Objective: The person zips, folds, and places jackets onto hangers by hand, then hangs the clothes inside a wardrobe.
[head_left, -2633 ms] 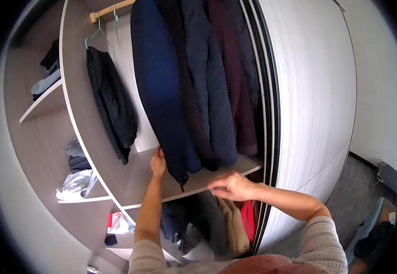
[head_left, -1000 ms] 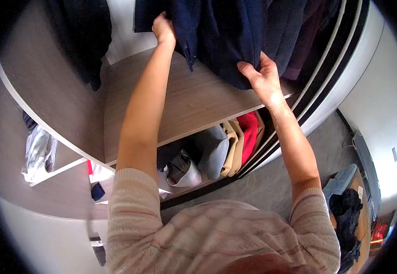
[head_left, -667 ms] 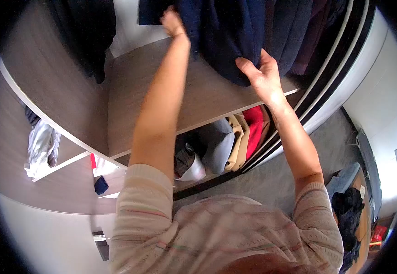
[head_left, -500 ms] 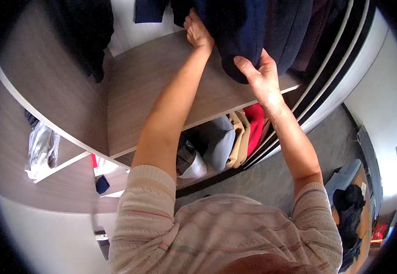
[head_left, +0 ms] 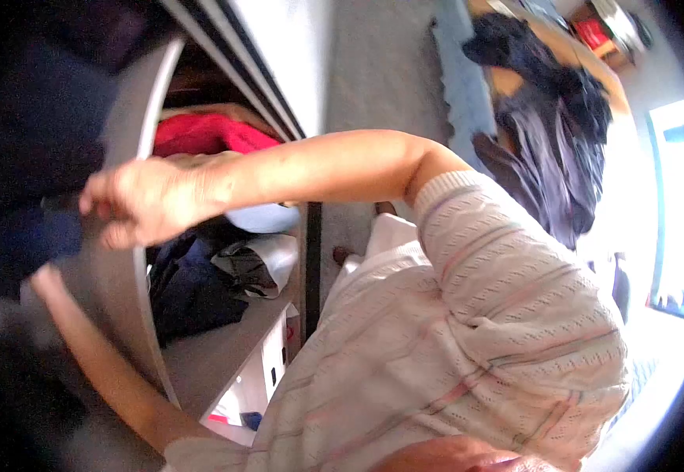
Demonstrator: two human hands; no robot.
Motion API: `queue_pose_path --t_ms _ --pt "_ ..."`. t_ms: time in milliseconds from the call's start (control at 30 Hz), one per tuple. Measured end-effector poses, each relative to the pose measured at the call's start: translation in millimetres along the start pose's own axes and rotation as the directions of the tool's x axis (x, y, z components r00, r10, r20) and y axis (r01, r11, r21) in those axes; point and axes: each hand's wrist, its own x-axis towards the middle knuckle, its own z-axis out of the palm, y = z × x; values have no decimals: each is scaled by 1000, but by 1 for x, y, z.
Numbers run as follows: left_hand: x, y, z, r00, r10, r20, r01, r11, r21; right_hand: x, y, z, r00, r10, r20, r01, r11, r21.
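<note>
My right hand reaches across the shelf edge toward the hanging dark clothes. Its fingers are bent, with the thumb apart from them and no cloth visible between. Dark blue garments hang at the left, close to its fingertips, in deep shadow. Lower down, my left hand is beside these garments. Its fingers are smeared by motion and partly lost against the dark cloth, so its grip cannot be made out.
Below the shelf board lie a folded red garment, dark clothes and a white-and-dark item. Sliding door tracks run along the wardrobe's front. Dark clothes lie over a wooden surface behind me.
The view has swung round to the right. My right hand has come away from the dark blue garment's lower edge. More of the lower compartment and the room now shows.
</note>
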Motion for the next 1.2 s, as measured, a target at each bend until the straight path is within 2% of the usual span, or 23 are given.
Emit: queue_pose_path --t_ms 100,167,233,300,367,400,433,500,567,600,667,700,733,867,900,1000,1100,1200 --pt "-85 43 -16 999 -12 37 14 998 -68 -45 10 -16 989 119 91 -115 992 -45" --pt "-158 73 -15 976 -61 207 87 989 -120 -81 22 -38 953 242 180 -237 970 -49" --pt "-235 101 -13 890 -122 439 194 973 -122 -122 42 -65 883 420 210 -410 908 -92" --pt "-309 130 -11 721 -177 670 291 955 -61 -182 63 -101 839 508 195 -484 860 -160" --pt "-366 158 -10 504 -226 834 358 933 37 -241 72 -145 754 633 179 -591 771 -236" --pt "-386 167 -12 380 -255 889 368 924 108 -278 80 -164 714 692 103 -661 716 -227" --pt "-400 175 -14 276 -279 920 367 915 167 -307 77 -191 620 780 79 -748 619 -241" --pt "-418 186 -14 114 -309 944 352 901 252 -381 78 -230 503 861 -77 -843 468 -266" --pt "-424 201 -9 17 -320 947 317 900 299 -437 56 -275 199 957 -210 -966 156 -204" --pt "-423 207 -5 -11 -319 948 302 902 307 -480 60 -291 148 957 -250 -981 109 -163" --pt "-419 223 5 -50 -304 951 276 911 305 -549 50 -318 -8 932 -361 -999 4 33" --pt "-416 232 13 -65 -294 953 263 917 301 -576 43 -336 -42 949 -313 -999 -34 31" --pt "-412 240 18 -78 -278 957 250 924 289 -594 35 -345 -170 918 -358 -984 -141 107" --pt "-398 282 47 -130 -206 970 189 955 228 -700 30 -379 -149 911 -385 -985 -169 -19" --pt "-396 292 54 -145 -185 972 171 963 209 -694 20 -385 -434 828 -356 -901 -393 184" --pt "-392 320 78 -201 -136 970 118 980 162 -727 14 -386 -582 754 -304 -809 -499 311" --pt "-391 347 101 -258 -90 962 70 991 112 -767 16 -367 -520 813 -262 -854 -491 172" --pt "-389 365 128 -310 -61 949 22 997 71 -764 5 -341 -609 718 -337 -776 -449 443"
